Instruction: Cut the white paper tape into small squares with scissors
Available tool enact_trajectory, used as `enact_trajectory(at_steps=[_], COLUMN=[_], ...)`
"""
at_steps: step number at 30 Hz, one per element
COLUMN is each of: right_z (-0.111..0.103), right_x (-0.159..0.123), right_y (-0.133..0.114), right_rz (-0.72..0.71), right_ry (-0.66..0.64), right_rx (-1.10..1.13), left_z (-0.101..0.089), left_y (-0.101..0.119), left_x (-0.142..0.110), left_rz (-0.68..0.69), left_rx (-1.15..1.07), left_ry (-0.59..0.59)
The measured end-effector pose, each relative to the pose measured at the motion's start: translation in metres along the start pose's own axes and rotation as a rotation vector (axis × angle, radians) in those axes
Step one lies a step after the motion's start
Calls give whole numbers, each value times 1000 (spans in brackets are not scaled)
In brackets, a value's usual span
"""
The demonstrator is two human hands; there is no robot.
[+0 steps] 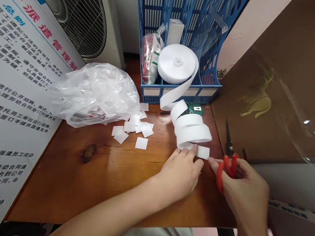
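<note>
Right hand grips red-handled scissors; left hand pinches white tape strip on wooden bench; risk: blades near fingertips, crooked cut likely.

there was one view only, from the camera worn on the person's head, so no second view shared any ground with it. it looked forward and steeply down over the near edge of the wooden desk, close enough that both forearms entered from the bottom edge of the frame. it faced the desk's far edge, where a blue file rack stood, with a printed board along the left edge and a brown panel on the right. the far corners seemed to bend, perhaps from a wide lens.
</note>
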State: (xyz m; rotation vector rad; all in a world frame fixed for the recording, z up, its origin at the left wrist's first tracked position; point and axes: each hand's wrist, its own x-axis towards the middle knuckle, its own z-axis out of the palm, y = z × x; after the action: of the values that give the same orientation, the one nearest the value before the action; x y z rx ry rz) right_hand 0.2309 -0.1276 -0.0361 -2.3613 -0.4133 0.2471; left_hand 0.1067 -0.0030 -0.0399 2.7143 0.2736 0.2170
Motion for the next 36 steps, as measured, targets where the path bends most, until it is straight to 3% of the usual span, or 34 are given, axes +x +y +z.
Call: enact_trajectory(at_steps=[6,13,19,21,25,27,29,32,33,36], right_z=[16,4,19,26,37,40,41,36,33,23], right_x=[6,-27,-45,-52,-69,-74,-75,-69,-65,-49], right_y=[-3,-13,-17,-24,-38,-42,-43,-44,-43,-41], right_rz=[-78,-335,-444,-395,-165,-180,-203,-139,-131,-174], right_ry=[-40,3,-371,-424,-429,-453,-381,-261,-298,-578], right_rx=[-3,362,493,538,586,616,624,624,603,433], left_z=[-12,-37,-45,-46,-43,-37,-32,-31,-32,-41], left_y=[-7,-13,-25,-29,-31,-31,-30,-28,-28,-28], left_x=[-12,-41,-72,-82,-93,-95,-95,-97,-98,-102], left_rz=[-5,-212,-210,-238,-304,-366,-431,-448,-440,-402], left_rx=[-176,-997,-1542,-1634,-1676,-1649,-1599,-1479,-1430,-1263], left_ry=[-27,28,14,2,64,146,231,230,189,87])
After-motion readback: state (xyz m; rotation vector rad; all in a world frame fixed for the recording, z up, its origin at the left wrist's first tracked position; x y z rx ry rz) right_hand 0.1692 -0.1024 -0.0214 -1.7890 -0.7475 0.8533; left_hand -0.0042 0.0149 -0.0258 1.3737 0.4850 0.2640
